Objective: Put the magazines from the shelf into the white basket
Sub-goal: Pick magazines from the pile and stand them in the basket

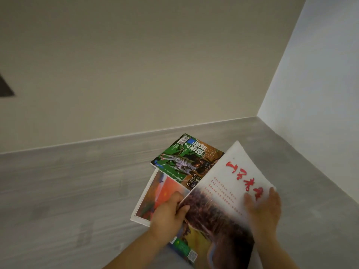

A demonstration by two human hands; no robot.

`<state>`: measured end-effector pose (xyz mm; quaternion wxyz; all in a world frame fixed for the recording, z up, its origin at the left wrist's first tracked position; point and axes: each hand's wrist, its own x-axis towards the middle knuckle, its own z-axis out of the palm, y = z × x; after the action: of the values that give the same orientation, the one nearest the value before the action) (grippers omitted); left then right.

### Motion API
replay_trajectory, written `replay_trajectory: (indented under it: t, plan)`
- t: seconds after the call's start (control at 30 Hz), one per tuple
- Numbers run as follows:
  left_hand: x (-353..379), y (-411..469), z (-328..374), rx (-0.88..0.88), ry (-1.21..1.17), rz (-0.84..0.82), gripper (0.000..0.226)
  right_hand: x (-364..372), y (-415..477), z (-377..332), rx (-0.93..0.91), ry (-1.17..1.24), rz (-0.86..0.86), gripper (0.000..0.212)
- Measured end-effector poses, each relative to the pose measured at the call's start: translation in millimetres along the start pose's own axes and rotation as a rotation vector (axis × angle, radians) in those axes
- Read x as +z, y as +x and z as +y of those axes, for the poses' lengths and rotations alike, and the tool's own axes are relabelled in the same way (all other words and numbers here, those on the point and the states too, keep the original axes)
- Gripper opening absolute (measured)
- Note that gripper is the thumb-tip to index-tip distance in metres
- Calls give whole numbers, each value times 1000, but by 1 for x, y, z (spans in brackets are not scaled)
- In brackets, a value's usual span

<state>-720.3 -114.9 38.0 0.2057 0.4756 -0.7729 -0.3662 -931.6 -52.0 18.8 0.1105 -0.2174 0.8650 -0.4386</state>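
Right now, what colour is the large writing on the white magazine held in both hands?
Red brush-style writing on the magazine, clearest in the head view.

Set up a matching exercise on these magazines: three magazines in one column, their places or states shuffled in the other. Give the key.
1. green magazine
2. white magazine with red lettering
3. orange-picture magazine

A. raised, gripped by the left hand and the right hand
B. farthest back, nearest the wall
C. leftmost, flat on the shelf

Pairs: 1-B; 2-A; 3-C
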Motion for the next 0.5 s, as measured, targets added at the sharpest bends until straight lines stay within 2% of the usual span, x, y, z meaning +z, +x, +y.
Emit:
replay_trajectory:
  t: [0.07,0.1,0.17,0.2,0.37,0.5]
  plan:
    - [-14,-7,-1,2,-177,128,5,4,1,-15,145,365,-108,68]
    - [-21,-9,-3,2,-244,194,13,8,0,-23,198,519,-222,57]
    - [-36,-12,-9,3,-339,316,26,16,-2,-40,209,619,-454,27]
    - [-44,-14,-13,-2,-358,357,29,21,-4,-49,196,631,-537,20]
    - [-99,-28,-40,43,-517,559,34,52,-31,-105,98,678,-734,28]
    - [-154,-45,-73,34,-559,688,28,96,-80,-164,-28,605,-739,35]
